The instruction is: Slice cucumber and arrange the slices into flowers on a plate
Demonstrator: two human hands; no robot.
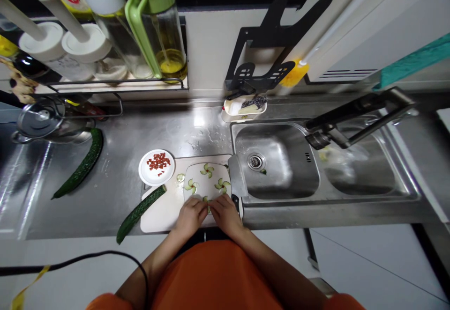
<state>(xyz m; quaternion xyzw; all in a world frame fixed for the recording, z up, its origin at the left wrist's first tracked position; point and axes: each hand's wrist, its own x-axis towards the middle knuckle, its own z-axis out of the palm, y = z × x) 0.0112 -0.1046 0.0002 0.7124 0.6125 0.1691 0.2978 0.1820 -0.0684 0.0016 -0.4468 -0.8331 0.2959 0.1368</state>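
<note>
My left hand [192, 214] and my right hand [227, 211] meet at the near edge of a white square plate [202, 187]. Their fingers are closed and bent down, with the tips at a cluster of cucumber slices [206, 198] that they partly cover. Three other pinwheels of cucumber slices with small red centres lie on the plate, one being the far pinwheel [207, 170]. Beneath is a white cutting board [158, 216]. A knife [238, 176] lies along the board's right side, and a cut cucumber [140, 213] rests across its left edge.
A round white plate [147, 174] of red bits overlaps the board's far left corner. A whole cucumber [82, 172] lies farther left, near a metal pot [42, 118]. To the right are a double sink [277, 179] and a black faucet [346, 118]. Seasoning jars [87, 43] line a rack.
</note>
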